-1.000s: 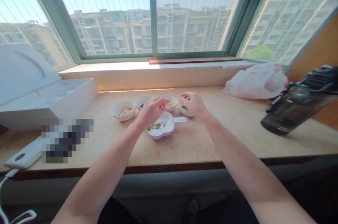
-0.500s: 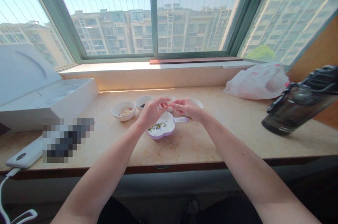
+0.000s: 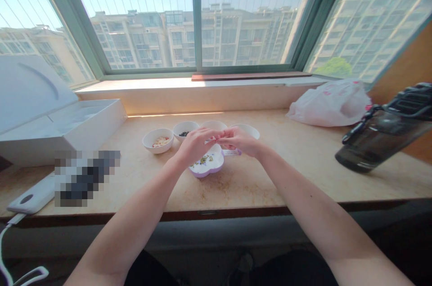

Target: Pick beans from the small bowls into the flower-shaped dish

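My left hand (image 3: 201, 140) and my right hand (image 3: 241, 139) meet at the fingertips above the near rim of a white, purple-edged scalloped dish (image 3: 201, 171). Small green beans (image 3: 204, 159) lie scattered in that dish. Both hands are closed in a pinch; whatever sits between the fingers is too small and hidden to name. Behind them stand a white bowl with pale sliced pieces (image 3: 160, 142), a bowl of black beans (image 3: 184, 134), and two more white bowls, one (image 3: 213, 124) partly covered by my fingers and one (image 3: 249, 130) beyond my right hand.
An open white box (image 3: 64, 128) stands at the left, with a white power bank (image 3: 32, 198) and cable in front. A plastic bag (image 3: 332, 104) and a dark bottle (image 3: 381, 135) are at the right. The table edge (image 3: 216, 215) runs close to me.
My fingertips have drawn closer together and overlap, and the small reddish bit seen between them before is hidden. The right-hand bowls show a little more; the dish stays put.
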The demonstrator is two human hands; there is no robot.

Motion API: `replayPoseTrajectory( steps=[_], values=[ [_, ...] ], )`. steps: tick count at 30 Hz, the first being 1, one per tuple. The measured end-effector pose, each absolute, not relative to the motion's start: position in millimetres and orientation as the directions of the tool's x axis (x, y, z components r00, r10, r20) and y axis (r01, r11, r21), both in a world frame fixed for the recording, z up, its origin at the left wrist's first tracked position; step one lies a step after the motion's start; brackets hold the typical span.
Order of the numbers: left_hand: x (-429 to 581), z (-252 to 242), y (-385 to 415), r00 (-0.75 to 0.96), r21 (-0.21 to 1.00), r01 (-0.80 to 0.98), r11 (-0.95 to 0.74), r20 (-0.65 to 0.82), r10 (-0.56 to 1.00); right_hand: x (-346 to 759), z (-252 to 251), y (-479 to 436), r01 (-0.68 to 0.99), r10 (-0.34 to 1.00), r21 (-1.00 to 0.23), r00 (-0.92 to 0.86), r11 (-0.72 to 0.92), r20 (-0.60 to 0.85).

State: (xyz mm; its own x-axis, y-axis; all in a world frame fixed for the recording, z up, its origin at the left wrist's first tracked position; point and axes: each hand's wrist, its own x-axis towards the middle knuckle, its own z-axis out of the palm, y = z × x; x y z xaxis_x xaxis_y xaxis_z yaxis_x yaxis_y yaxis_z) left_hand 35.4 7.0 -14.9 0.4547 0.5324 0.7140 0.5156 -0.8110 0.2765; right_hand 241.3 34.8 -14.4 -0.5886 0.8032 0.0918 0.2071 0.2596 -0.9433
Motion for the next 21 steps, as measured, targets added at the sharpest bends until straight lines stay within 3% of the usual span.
replayPoseTrajectory(
  steps=[6, 10, 13, 16, 21],
  values=[
    [30, -6, 3, 0.493, 0.331, 0.536, -0.777, 0.624, 0.606, 240, -16, 34, 0.148, 0.826, -0.959, -0.551, 0.240, 0.122],
    [15, 2, 9, 0.536, 0.397, 0.584, -0.707, 0.465, 0.704, 241, -17, 40, 0.193, 0.908, -0.936, -0.362, 0.294, 0.210],
    [2, 4, 14, 0.562, 0.394, 0.679, -0.619, 0.262, 0.784, 246, -15, 48, 0.347, 0.933, -0.866, -0.141, 0.360, 0.332],
    [-2, 5, 10, 0.566, 0.318, 0.761, -0.566, 0.100, 0.818, 254, -13, 53, 0.594, 0.898, -0.731, 0.033, 0.336, 0.439],
    [7, 4, -8, 0.586, 0.170, 0.805, -0.568, -0.082, 0.806, 266, -14, 56, 0.821, 0.894, -0.543, 0.100, 0.173, 0.436]
  ],
)
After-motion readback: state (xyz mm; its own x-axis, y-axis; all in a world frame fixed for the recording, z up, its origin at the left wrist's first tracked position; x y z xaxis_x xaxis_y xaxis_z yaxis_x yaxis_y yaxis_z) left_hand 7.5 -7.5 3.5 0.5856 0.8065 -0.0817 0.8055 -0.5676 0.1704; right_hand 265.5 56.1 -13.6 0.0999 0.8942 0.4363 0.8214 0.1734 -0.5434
